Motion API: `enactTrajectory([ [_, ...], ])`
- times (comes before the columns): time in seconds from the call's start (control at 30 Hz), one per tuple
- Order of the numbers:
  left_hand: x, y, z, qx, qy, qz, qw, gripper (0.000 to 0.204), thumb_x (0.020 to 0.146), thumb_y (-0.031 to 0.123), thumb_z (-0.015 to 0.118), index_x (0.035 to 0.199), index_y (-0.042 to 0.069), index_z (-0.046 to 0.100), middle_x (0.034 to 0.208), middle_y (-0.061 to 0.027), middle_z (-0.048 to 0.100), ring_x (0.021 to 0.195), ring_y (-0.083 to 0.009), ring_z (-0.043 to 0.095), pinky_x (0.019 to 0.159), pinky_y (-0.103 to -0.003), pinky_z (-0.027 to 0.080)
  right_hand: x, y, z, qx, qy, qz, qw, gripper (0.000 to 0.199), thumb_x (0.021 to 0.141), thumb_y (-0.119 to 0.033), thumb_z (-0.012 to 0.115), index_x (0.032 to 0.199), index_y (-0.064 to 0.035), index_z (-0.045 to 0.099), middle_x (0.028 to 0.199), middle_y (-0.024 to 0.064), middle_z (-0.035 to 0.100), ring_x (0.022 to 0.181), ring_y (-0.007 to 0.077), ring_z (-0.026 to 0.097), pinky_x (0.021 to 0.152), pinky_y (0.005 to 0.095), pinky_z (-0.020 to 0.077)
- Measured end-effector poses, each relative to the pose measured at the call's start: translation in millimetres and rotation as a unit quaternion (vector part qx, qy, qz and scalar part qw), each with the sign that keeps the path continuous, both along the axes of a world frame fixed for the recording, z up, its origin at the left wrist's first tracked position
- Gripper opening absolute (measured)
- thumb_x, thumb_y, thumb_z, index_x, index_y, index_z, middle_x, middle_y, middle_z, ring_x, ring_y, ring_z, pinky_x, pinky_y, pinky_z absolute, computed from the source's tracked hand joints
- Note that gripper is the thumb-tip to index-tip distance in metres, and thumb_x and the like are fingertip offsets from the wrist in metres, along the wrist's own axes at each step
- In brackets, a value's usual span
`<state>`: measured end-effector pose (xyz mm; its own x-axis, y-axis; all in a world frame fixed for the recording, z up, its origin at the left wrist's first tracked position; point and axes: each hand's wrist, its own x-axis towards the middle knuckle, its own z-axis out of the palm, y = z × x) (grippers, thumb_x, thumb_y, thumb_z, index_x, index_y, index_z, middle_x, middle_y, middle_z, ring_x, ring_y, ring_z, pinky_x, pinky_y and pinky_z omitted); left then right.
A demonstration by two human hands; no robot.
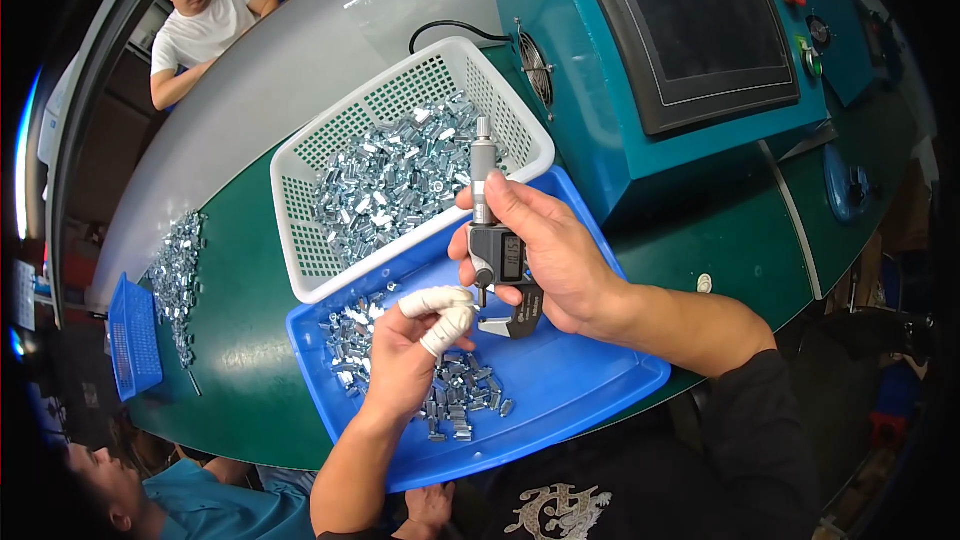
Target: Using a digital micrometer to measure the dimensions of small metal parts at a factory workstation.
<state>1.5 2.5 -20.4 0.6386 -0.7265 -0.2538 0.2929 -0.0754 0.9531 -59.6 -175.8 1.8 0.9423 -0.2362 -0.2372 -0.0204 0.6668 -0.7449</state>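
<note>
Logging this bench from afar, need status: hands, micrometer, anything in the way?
Right hand gripping micrometer. Left hand pinched beside its measuring gap; any held part unclear. Metal parts in blue tray below, nothing seen blocking the micrometer.

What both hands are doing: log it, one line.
right hand: gripping digital micrometer | left hand: white-covered fingertips beside its spindle, held item unclear | below: blue tray, metal parts
</note>
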Motion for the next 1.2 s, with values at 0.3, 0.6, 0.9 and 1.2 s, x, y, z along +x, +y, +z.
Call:
enactTrajectory([
  [0.3, 40.2, -3.9, 18.7, 0.026, -0.333, 0.254, 0.908, 0.041, 0.085, 0.005, 0.064, 0.123, 0.000, 0.050, 0.106, -0.0092, 0.058, 0.081, -0.0087, 0.056, 0.060, -0.022, 0.050, -0.3, -3.7, 3.3, 0.010, -0.017, -0.010, 1.000, 0.042, 0.098, -0.042, 0.035, 0.112, -0.0041, 0.049, 0.082, 0.0092, 0.061, 0.065, 0.0123, 0.062, 0.039, 0.0197, 0.0398],
  [0.6, 6.0, -17.2, -30.4, 0.231, -0.645, -0.179, 0.706, 0.035, 0.055, -0.002, 0.064, 0.089, 0.004, 0.065, 0.108, -0.0161, 0.052, 0.093, -0.0331, 0.051, 0.074, -0.044, 0.046, 1.5, 1.3, 4.8, 0.015, -0.010, -0.008, 1.000, 0.041, 0.098, -0.041, 0.037, 0.116, -0.0049, 0.045, 0.082, 0.0096, 0.060, 0.067, 0.0145, 0.061, 0.041, 0.0218, 0.0413],
  [0.9, 9.3, -8.8, -8.4, 0.102, -0.269, -0.049, 0.957, 0.015, 0.079, 0.012, 0.070, 0.087, 0.004, 0.060, 0.085, -0.0064, 0.060, 0.079, -0.0195, 0.058, 0.072, -0.032, 0.047, 1.0, 3.9, 2.1, 0.009, 0.019, -0.028, 0.999, 0.039, 0.098, -0.041, 0.037, 0.115, -0.0066, 0.045, 0.082, 0.0111, 0.060, 0.066, 0.0169, 0.061, 0.040, 0.0230, 0.0423],
  [1.2, 2.2, -4.2, 1.7, -0.044, 0.102, -0.009, 0.994, 0.026, 0.085, 0.008, 0.065, 0.110, 0.000, 0.061, 0.096, -0.0080, 0.065, 0.087, -0.0129, 0.062, 0.079, -0.026, 0.050, 3.2, 3.4, 3.6, 0.014, 0.018, -0.025, 0.999, 0.038, 0.097, -0.041, 0.038, 0.114, -0.0072, 0.046, 0.082, 0.0106, 0.060, 0.066, 0.0169, 0.061, 0.039, 0.0223, 0.0420],
])
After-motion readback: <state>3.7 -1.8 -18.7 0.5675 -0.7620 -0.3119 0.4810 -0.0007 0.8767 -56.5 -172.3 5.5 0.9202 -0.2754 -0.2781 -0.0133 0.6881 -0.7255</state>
